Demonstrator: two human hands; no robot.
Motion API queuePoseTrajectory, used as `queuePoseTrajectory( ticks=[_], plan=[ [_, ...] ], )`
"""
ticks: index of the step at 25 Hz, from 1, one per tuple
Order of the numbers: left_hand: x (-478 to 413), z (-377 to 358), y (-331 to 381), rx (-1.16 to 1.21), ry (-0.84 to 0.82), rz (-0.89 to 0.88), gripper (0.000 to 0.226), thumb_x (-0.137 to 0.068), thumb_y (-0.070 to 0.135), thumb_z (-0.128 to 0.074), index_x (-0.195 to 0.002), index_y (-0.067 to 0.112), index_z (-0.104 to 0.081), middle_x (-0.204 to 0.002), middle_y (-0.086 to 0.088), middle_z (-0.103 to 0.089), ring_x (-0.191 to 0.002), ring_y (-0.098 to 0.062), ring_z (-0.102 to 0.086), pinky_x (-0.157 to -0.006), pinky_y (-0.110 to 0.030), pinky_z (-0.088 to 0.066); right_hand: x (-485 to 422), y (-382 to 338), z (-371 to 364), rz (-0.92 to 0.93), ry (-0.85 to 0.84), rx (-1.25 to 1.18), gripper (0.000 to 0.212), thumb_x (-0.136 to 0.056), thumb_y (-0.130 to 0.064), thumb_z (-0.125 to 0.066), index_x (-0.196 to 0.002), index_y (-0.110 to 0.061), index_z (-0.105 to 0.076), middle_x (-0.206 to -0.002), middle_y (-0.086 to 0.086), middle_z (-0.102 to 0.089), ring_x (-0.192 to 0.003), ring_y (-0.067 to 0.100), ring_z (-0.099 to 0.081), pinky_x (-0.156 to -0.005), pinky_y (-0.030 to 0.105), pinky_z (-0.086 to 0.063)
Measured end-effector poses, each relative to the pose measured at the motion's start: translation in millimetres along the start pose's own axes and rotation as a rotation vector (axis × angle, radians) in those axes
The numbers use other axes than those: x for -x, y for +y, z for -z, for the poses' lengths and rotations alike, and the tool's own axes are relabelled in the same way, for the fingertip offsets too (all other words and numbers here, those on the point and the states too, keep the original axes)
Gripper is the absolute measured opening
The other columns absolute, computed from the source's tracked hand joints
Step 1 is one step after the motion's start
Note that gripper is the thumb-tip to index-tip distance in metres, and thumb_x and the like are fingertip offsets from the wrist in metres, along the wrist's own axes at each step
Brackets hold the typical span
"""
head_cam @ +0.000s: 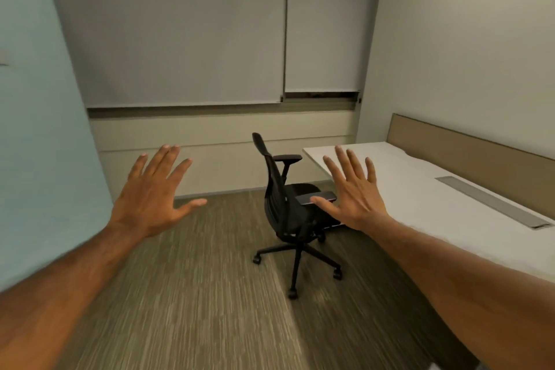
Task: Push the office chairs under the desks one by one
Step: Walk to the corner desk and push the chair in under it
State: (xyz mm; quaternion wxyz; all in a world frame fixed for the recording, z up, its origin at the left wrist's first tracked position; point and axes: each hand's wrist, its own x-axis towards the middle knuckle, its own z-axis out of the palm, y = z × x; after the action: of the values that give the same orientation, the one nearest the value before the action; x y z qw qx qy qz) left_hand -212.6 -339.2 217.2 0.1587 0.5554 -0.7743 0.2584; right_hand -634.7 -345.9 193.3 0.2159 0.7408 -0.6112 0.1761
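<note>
Two bare hands are reaching forward with fingers spread wide, the left hand (153, 198) and right hand (356, 194) gripping nothing. Beyond them a black office chair (288, 207) is standing on the carpet (195, 294), untouched, facing the white desk (420, 198) with its seat at the desk's edge.

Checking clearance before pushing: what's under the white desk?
Under the white desk, only the black chair's seat front shows, near the edge. The desktop hides everything deeper.
</note>
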Motion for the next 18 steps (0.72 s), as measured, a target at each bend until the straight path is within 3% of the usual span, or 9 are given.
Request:
queuePoseTrajectory(
  ticks=[4,12,18],
  plan=[
    [-84,-58,-80,0.057,-0.026,0.013,0.105,-0.084,0.086,-0.019,-0.154,0.011,-0.037,-0.165,-0.017,-0.025,-0.153,-0.033,-0.02,-0.119,-0.031,0.022,-83,-22,-41,-0.091,-0.015,0.009,0.1,-0.082,-0.091,-0.007,-0.162,-0.032,0.003,-0.169,0.006,0.018,-0.155,0.027,0.018,-0.121,0.054,0.017],
    [-242,-207,-156,0.117,0.015,-0.078,0.105,-0.084,0.087,-0.017,-0.155,0.012,-0.034,-0.166,-0.016,-0.022,-0.154,-0.033,-0.019,-0.119,-0.032,0.018,-246,-13,-151,-0.162,-0.007,0.035,0.101,-0.083,-0.089,-0.014,-0.163,-0.028,-0.007,-0.17,0.008,0.01,-0.156,0.027,0.013,-0.122,0.054,0.016],
    [-383,-323,-181,0.078,-0.067,-0.187,0.103,-0.086,0.087,-0.016,-0.156,0.014,-0.033,-0.166,-0.014,-0.021,-0.154,-0.03,-0.019,-0.119,-0.032,0.018,-374,28,-264,-0.264,-0.02,-0.066,0.103,-0.081,-0.088,-0.012,-0.162,-0.025,-0.009,-0.171,0.01,0.006,-0.156,0.027,0.008,-0.123,0.054,0.011]
  ],
)
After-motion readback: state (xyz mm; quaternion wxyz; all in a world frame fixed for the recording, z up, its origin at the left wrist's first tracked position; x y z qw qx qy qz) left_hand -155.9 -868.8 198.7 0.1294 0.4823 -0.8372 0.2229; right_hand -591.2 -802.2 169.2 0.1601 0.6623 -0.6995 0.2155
